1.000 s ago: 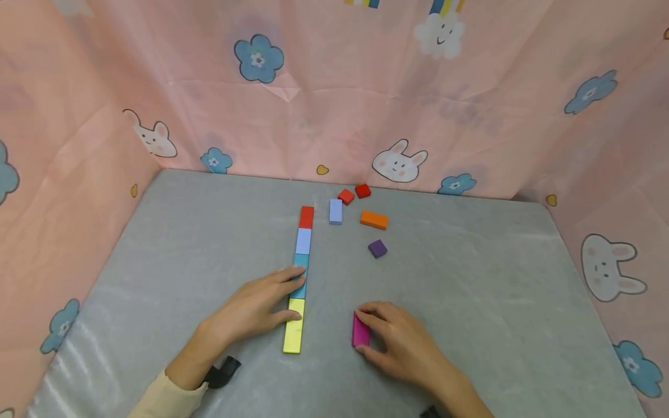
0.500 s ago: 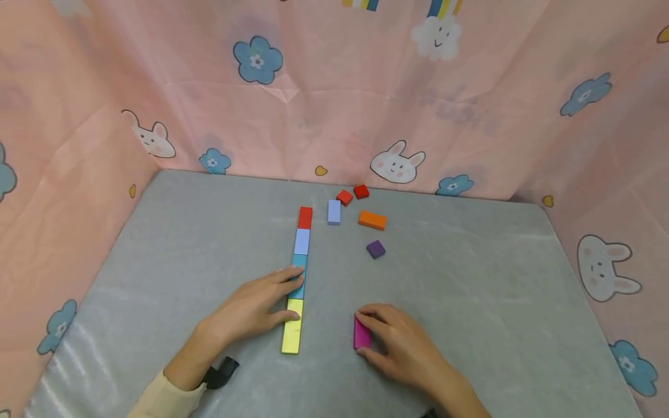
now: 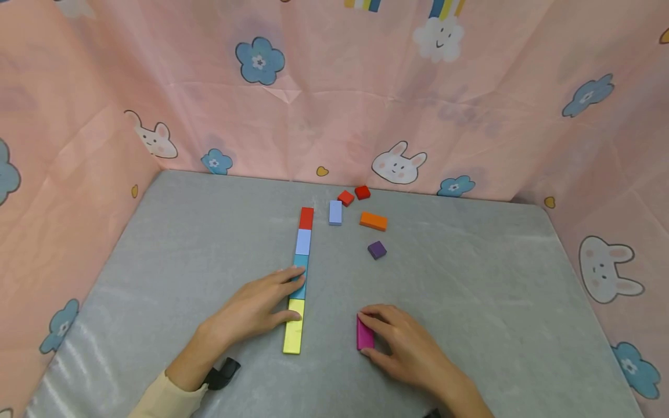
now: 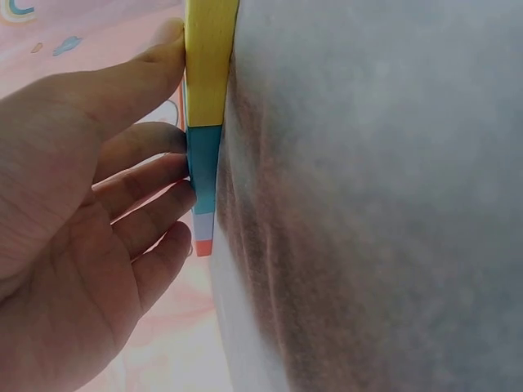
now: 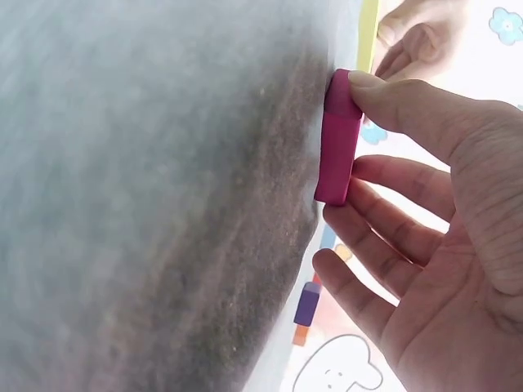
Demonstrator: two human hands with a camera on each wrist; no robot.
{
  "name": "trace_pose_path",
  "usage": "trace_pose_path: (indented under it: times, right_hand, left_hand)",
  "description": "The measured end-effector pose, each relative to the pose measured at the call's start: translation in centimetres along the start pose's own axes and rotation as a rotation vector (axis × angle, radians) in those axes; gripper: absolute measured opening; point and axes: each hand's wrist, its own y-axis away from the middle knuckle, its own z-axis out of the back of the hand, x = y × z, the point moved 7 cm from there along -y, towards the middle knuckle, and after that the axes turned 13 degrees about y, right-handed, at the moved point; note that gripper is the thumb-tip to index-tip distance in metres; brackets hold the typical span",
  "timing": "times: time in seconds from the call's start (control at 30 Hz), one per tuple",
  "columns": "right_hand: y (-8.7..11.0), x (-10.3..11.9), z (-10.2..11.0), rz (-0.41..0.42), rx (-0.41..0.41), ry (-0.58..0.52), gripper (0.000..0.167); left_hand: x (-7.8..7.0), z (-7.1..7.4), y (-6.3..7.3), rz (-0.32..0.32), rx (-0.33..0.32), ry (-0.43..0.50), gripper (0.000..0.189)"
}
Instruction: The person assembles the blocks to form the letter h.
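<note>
A straight row of flat blocks lies on the grey cloth in the head view: red [image 3: 306, 218], light blue [image 3: 303, 241], teal [image 3: 301, 261] and yellow [image 3: 293, 341], end to end. My left hand [image 3: 253, 306] rests on the row, fingertips on the teal block and thumb on the yellow one. To the right of the row, my right hand [image 3: 405, 342] pinches a magenta block [image 3: 364, 334] between thumb and fingers. The right wrist view shows the thumb at one end of the magenta block [image 5: 339, 155] and fingers near the other end; the block is close to the cloth.
Behind the hands lie loose blocks: a purple one [image 3: 377, 250], an orange one [image 3: 373, 220], a light blue one [image 3: 335, 213] and two small red ones, one nearer [image 3: 346, 198] and one farther [image 3: 362, 192]. A pink patterned curtain [image 3: 324, 116] borders the table.
The right hand has shifted slightly to the right with the magenta block, widening its gap from the row. My left hand and the row stay in place.
</note>
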Motion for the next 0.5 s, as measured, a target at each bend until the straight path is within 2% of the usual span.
trace_pose_path:
  times: [0.5]
  right_hand:
    - [-0.11,-0.30,0.28,0.010,-0.009,0.001,0.055]
  left_hand:
    - [-0.11,-0.07,-0.15,-0.032,-0.040,-0.022,0.072]
